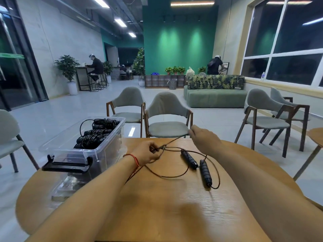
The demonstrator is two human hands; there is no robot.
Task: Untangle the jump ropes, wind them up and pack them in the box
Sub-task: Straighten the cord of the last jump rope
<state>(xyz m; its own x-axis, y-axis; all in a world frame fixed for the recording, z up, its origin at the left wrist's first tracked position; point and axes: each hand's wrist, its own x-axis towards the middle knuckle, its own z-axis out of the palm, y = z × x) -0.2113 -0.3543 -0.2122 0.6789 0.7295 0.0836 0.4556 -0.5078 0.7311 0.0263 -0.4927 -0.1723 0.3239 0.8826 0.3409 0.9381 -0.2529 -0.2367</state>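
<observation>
A black jump rope (174,176) lies in loose loops on the round wooden table (166,206). Its two black handles (205,172) rest side by side right of the middle. My left hand (146,152) pinches the cord at a tangled knot near the table's far side. My right hand (203,137) pinches the same cord farther right and higher, so a taut stretch runs between the two hands. A clear plastic box (103,135) at the left holds several wound black ropes (95,136).
The box lid with a black clip (67,165) lies in front of the box at the table's left edge. Grey chairs (167,117) stand just beyond the table, others at right. People sit and stand far off in the room.
</observation>
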